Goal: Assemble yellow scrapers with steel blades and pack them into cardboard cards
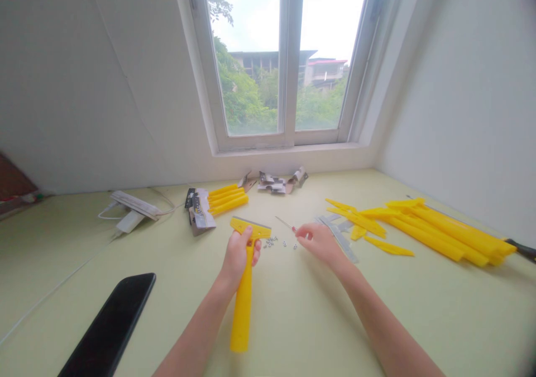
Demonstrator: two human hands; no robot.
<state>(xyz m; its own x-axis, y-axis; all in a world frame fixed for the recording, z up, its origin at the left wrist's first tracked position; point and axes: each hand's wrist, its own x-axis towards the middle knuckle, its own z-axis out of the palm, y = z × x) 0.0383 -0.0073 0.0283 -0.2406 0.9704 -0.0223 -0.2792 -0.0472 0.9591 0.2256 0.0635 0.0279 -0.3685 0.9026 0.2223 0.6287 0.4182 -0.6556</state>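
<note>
My left hand (239, 251) is closed around the neck of a yellow scraper (242, 310), its thumb on the wide head and the handle pointing toward me. A dark blade edge shows along the top of the head. To the right, my right hand (317, 242) pinches the handle end of a thin screwdriver (285, 223), whose shaft points away to the left. Several small screws or nuts (270, 242) lie on the table between the hands. Flat grey metal blades (341, 242) rest just behind and beside my right hand.
Yellow handles (452, 232) and flat yellow head pieces (387, 247) are piled at right. Assembled-looking yellow handles (228, 198) lie in printed wrappers (200, 212) at back, near crumpled packaging (274, 182). A power strip (136, 205) and a black phone (113, 321) are at left.
</note>
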